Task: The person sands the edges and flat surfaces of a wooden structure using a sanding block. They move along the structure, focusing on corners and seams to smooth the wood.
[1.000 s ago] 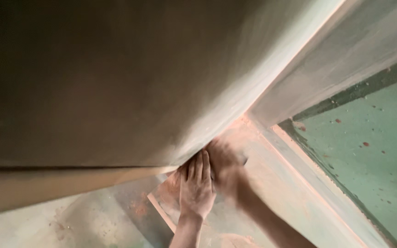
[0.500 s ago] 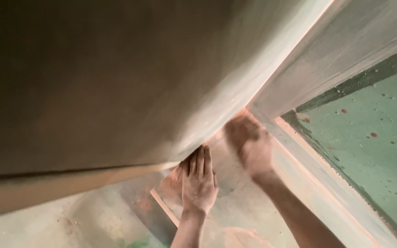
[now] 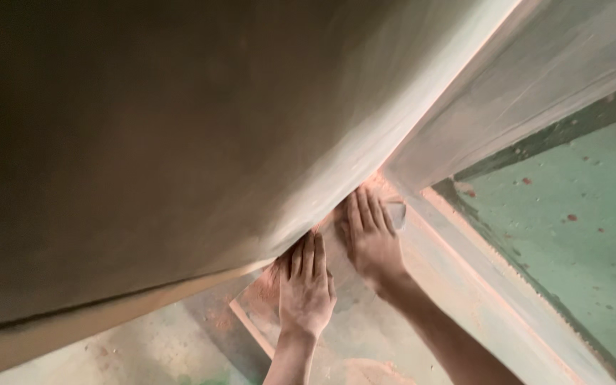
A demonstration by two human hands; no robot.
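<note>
My left hand (image 3: 306, 285) lies flat, fingers together, on a pale panel surface (image 3: 365, 321) covered in reddish dust. It holds nothing, and its fingertips reach the lower edge of a large dark board (image 3: 180, 128) that leans over the surface. My right hand (image 3: 371, 235) is just to the right and a little farther away. It is also flat and presses on a small pale grey sheet (image 3: 396, 211) that shows past its fingertips. The board's edge hides part of the surface under both hands.
A pale framed rail (image 3: 507, 285) runs diagonally along the right of the dusty surface. Beyond it is a green floor (image 3: 579, 214) with brown specks. Reddish dust is piled near the bottom (image 3: 365, 371). A greyish floor (image 3: 144, 349) shows at the lower left.
My right hand slid away from me along the surface and has now come back a little toward my left hand. My left hand has stayed in place.
</note>
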